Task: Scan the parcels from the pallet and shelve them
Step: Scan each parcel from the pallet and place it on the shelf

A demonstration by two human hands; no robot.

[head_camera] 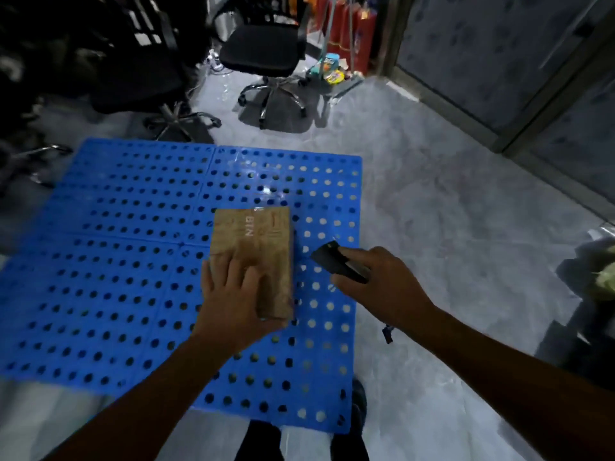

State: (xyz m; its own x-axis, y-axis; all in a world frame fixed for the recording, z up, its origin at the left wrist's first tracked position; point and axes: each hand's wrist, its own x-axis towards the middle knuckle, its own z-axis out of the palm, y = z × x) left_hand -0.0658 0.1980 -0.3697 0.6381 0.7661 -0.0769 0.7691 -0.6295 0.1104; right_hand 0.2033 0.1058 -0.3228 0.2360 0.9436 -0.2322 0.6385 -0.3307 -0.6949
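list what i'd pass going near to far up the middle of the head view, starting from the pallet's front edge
blue pallet near edge → left hand laid on the parcel's near end → parcel → office chair → red cylinders at the back

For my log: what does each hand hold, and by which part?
The right hand grips the black scanner by its near end. The left hand lies flat on the parcel, at its near end.
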